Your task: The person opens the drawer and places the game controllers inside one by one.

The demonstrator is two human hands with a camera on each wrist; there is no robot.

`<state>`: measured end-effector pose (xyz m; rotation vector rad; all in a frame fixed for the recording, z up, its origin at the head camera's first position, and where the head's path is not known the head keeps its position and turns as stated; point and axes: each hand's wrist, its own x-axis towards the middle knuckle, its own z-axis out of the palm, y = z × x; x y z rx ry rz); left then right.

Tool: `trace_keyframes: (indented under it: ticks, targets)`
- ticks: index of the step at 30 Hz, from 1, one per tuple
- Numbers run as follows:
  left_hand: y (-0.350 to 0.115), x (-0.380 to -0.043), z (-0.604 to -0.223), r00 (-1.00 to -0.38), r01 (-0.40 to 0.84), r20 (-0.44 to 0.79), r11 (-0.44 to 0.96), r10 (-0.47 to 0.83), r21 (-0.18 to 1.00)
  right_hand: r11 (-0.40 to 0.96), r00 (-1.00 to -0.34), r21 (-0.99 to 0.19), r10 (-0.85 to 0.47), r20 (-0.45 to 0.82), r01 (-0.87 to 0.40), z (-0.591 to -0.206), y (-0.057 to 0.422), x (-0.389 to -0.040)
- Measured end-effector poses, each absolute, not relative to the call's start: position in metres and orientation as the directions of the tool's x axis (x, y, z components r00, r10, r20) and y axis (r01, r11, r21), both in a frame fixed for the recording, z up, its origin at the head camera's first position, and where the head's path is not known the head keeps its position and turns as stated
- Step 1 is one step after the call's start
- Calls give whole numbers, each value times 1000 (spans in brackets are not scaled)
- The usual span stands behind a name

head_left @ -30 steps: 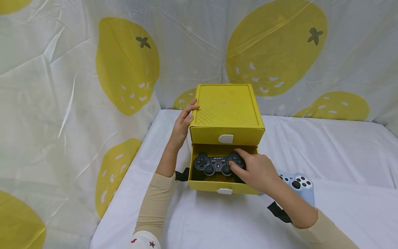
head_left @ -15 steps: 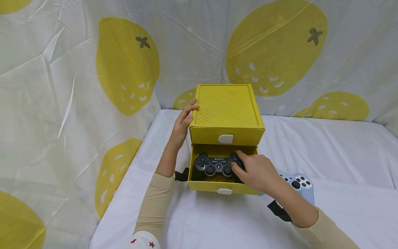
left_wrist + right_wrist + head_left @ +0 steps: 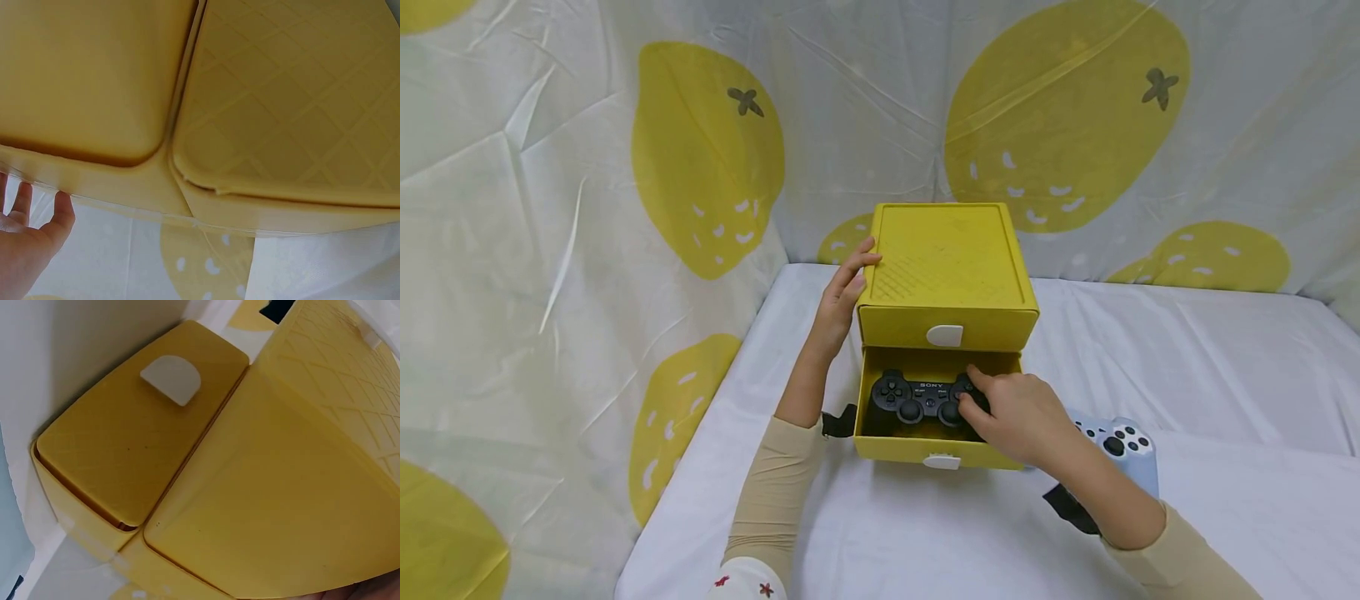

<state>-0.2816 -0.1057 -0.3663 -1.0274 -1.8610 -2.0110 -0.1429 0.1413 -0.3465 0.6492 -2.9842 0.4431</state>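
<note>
A yellow two-drawer box (image 3: 955, 258) stands on the white cloth, its lower drawer (image 3: 895, 450) pulled out. In that drawer lies a black Sony game controller (image 3: 928, 402), face up. My right hand (image 3: 1022, 417) reaches in and grips the controller's right end between thumb and fingers, covering part of it. On the box's upper left edge, my left hand (image 3: 838, 308) rests with fingers extended; its fingertips (image 3: 62, 203) touch the yellow side in the left wrist view. The right wrist view shows mostly the box with a white pull tab (image 3: 172, 379).
A light blue game controller (image 3: 1131, 450) lies right of the box, partly behind my right forearm. The upper drawer with its white tab (image 3: 945, 335) is pushed in. A lemon-print curtain (image 3: 865, 108) hangs behind and to the left.
The black controller has shifted slightly to the right and toward me inside the drawer, with my right fingers on it. My left hand stays on the box.
</note>
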Motion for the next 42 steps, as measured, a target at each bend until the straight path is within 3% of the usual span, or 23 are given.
trace_keyframes:
  ticks: [6,10,12,18,25,32,35,42]
  targets:
    - [-105,-282,-366,-729,589,617,-186,296,786,870,-914,-282,-377,150,-405,-347,141,-140]
    - [-105,-283,-367,-729,587,616,-189,299,787,862,-894,-267,-367,256,-430,-350,141,-137]
    - [-105,-282,-367,-729,584,614,-192,303,789,848,-850,-232,-376,369,-476,-353,142,-136]
    - [-105,-281,-364,-739,575,602,-181,304,798,801,-593,-62,-385,707,-595,-360,146,-133]
    - [-104,-264,-347,-755,563,581,-153,304,812,743,-483,-80,-345,805,-664,-361,142,-115]
    - [-106,-275,-359,-754,563,586,-167,296,810,610,-253,27,-368,895,-792,-372,126,-97]
    - [-107,-281,-365,-745,570,599,-185,293,800,577,-216,51,-384,898,-815,-375,122,-92]
    - [-106,-282,-368,-727,584,619,-206,297,785,624,-230,60,-374,898,-779,-388,121,-90]
